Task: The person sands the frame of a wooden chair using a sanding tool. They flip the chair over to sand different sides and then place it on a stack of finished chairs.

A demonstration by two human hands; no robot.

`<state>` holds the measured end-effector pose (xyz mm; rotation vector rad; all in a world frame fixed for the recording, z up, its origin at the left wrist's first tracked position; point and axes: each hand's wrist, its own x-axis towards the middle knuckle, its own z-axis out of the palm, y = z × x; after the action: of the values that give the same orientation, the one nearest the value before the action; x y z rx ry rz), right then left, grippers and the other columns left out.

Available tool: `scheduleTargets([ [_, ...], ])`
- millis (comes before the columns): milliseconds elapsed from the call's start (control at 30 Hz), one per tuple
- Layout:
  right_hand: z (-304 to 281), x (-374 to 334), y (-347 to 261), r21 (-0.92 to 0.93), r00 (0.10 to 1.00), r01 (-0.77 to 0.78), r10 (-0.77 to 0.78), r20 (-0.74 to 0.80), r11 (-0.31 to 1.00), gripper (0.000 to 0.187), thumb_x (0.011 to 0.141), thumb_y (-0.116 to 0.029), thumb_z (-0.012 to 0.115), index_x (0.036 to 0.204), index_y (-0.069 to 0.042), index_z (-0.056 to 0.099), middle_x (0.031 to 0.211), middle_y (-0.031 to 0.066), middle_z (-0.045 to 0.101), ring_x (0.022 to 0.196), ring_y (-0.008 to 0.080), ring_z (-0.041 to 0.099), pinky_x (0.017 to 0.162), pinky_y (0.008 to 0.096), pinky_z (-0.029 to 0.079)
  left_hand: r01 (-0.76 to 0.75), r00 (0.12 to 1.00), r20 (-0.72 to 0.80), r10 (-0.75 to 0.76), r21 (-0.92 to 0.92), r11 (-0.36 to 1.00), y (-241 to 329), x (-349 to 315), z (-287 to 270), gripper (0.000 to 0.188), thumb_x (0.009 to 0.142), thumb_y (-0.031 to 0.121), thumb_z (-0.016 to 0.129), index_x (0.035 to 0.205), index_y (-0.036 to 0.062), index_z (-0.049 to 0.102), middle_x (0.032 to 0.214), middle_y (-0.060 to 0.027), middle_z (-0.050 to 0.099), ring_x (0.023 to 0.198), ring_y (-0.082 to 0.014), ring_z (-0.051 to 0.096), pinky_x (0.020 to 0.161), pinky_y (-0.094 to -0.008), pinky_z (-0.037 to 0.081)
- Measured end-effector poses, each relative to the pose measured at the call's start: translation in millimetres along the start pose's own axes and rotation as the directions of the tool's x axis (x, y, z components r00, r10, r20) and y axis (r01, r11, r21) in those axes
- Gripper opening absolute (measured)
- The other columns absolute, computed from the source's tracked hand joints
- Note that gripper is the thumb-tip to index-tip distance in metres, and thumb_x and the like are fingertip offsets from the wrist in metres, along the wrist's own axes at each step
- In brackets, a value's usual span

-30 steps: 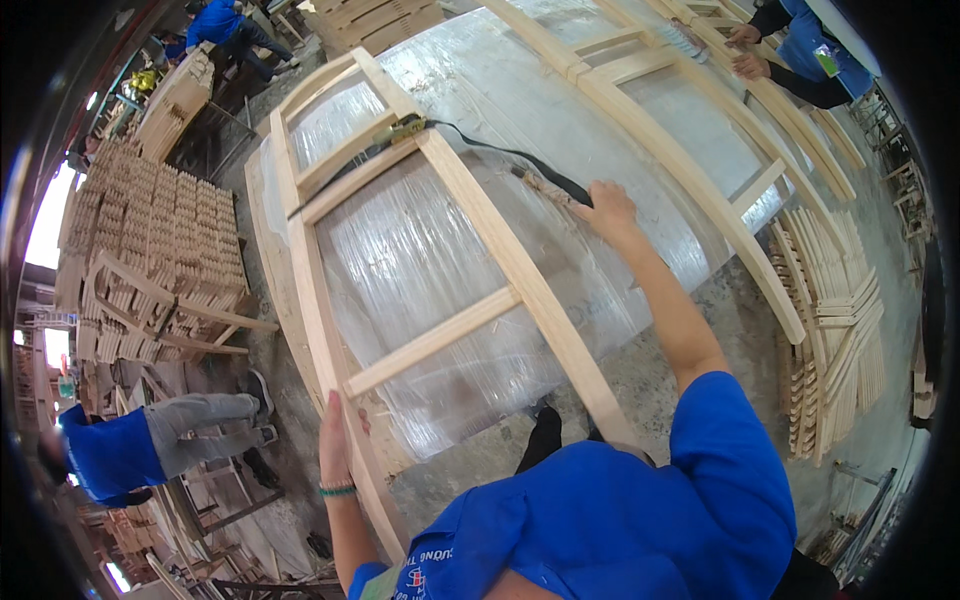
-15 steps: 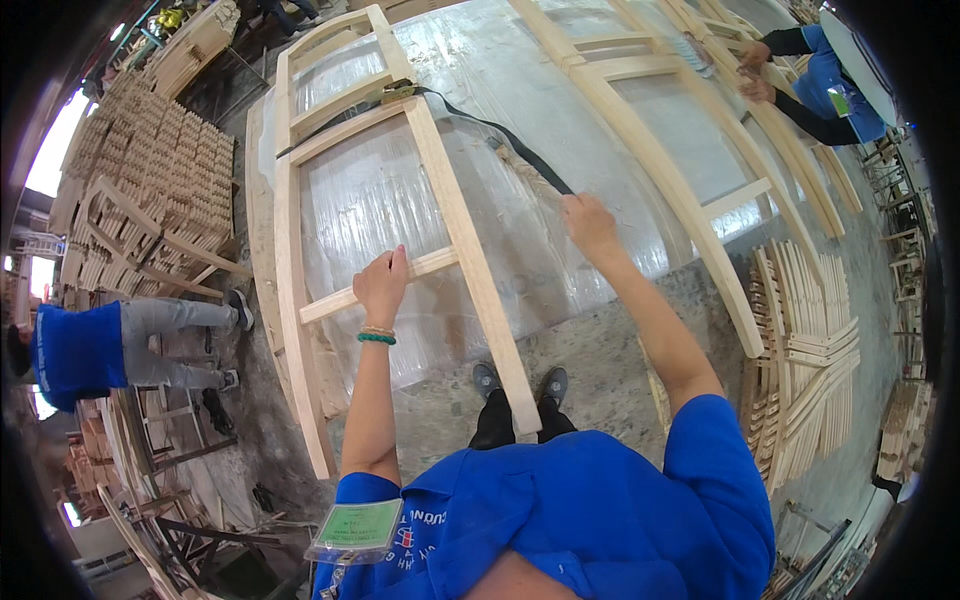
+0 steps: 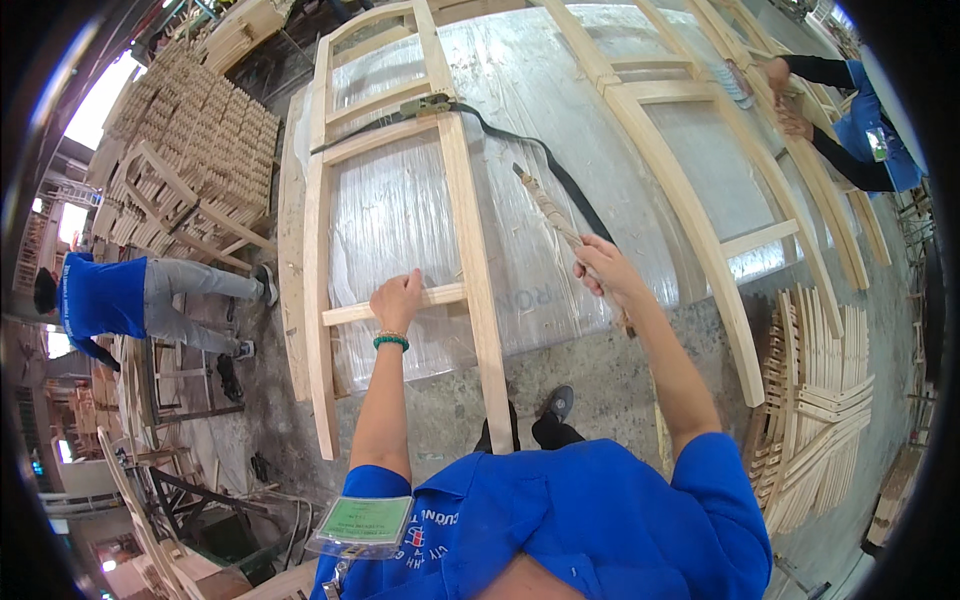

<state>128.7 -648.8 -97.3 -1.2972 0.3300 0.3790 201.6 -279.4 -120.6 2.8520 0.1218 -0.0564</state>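
A pale wooden frame (image 3: 467, 220) with two long legs lies on the plastic-covered table (image 3: 560, 90). My left hand (image 3: 398, 300) is closed round its lower crossbar (image 3: 440, 295). A black strap (image 3: 560, 175) with a metal buckle (image 3: 428, 104) runs across the frame's upper part, its tail trailing right towards my right hand. My right hand (image 3: 608, 272) is closed around a tan-wrapped stick (image 3: 548, 208) with a dark tip, held slantwise right of the frame. Whether the strap's tail is also in that hand, I cannot tell.
More wooden frames (image 3: 690, 215) lie to the right, where a co-worker's hands (image 3: 790, 110) rest on one. Curved wooden parts (image 3: 815, 390) are stacked at right, and a tall stack of wood pieces (image 3: 195, 150) stands left. Another person in blue (image 3: 110, 300) is at far left.
My right hand has moved from the strap's tail to the wrapped stick, which lay beside the strap, and now grips it. My left hand stays on the crossbar. The whole view has shifted slightly.
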Motion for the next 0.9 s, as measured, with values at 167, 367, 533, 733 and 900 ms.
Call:
scheduleTargets([
  [167,36,-44,3,0.381,0.997,-0.04,0.012,0.076,0.924,0.04,0.091,-0.019,0.059,0.124,-0.001,0.044,0.077,0.0016,0.056,0.054,0.006,0.048,0.038,0.0187,0.036,0.045,0.993,-0.103,-0.052,-0.061,0.997,14,11,10,0.045,0.091,0.047,0.045,0.079,0.0093,0.066,0.077,-0.0133,0.067,0.074,-0.0348,0.063,0.067,-0.0444,0.045],
  [367,62,-39,6,0.354,0.998,-0.028,0.006,0.063,0.935,0.04,0.094,-0.025,0.057,0.123,-0.001,0.044,0.069,-0.0005,0.053,0.05,0.0041,0.046,0.037,0.0194,0.035,-0.02,1.0,0.005,0.022,-0.214,0.977,80,8,26,0.047,0.096,0.046,0.035,0.087,0.0099,0.064,0.079,-0.0154,0.066,0.078,-0.0371,0.062,0.069,-0.0461,0.045],
  [533,70,-26,0,0.193,0.996,0.059,-0.072,0.058,0.979,0.037,0.095,-0.027,0.055,0.12,-0.001,0.047,0.067,-0.0008,0.052,0.047,0.0035,0.044,0.037,0.0199,0.034,-0.042,0.999,0.01,0.046,-0.242,0.969,97,1,19,0.049,0.092,0.056,0.043,0.094,0.011,0.063,0.071,-0.0098,0.066,0.07,-0.0298,0.064,0.065,-0.0424,0.046],
  [733,77,-3,3,0.344,1.0,0.025,-0.024,-0.008,0.939,0.038,0.095,-0.025,0.053,0.122,0.001,0.046,0.066,0.0004,0.05,0.042,0.0046,0.042,0.034,0.0207,0.033,0.004,0.988,0.151,0.028,-0.211,0.977,100,6,15,0.051,0.09,0.057,0.045,0.109,0.0125,0.06,0.07,-0.0046,0.065,0.065,-0.0239,0.063,0.065,-0.0384,0.046],
  [900,77,10,-9,0.136,0.998,0.059,-0.062,0.017,0.989,0.047,0.096,-0.018,0.047,0.14,-0.004,0.037,0.067,0.0005,0.05,0.041,0.005,0.042,0.034,0.0214,0.035,-0.114,0.99,0.016,0.138,-0.472,0.874,107,25,30,0.053,0.095,0.048,0.039,0.134,0.012,0.046,0.099,-0.012,0.066,0.091,-0.0278,0.063,0.081,-0.0383,0.046],
])
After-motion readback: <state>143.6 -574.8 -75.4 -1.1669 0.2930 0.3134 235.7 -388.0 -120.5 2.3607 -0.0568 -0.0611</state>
